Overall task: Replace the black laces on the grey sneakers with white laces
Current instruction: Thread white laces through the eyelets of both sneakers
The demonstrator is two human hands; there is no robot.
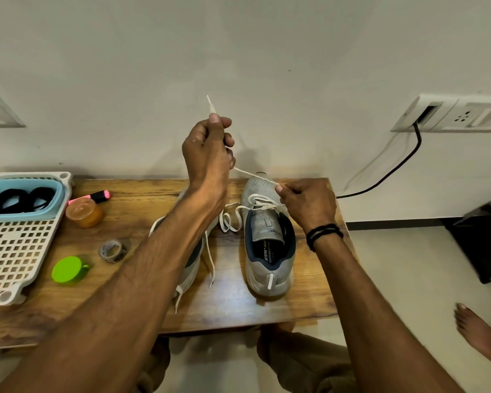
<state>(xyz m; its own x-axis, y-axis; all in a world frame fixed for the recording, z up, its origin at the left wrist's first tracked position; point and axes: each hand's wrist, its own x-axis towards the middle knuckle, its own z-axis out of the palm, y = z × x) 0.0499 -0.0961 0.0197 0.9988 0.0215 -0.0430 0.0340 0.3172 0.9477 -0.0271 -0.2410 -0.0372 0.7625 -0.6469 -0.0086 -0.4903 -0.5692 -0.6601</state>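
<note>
White lace [247, 173] taut: left hand [207, 154] grips it above table [238, 307] far edge, right hand [309, 202] pinches it over grey sneaker [270, 259].

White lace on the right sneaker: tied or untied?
Untied. The left hand holds the white lace by its end, the right hand pinches it above the right sneaker; no knot.

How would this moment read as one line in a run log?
step: lacing sneaker | left hand: pinches white lace, raised | right hand: pinches white lace over sneaker | black laces: in blue bin
</note>
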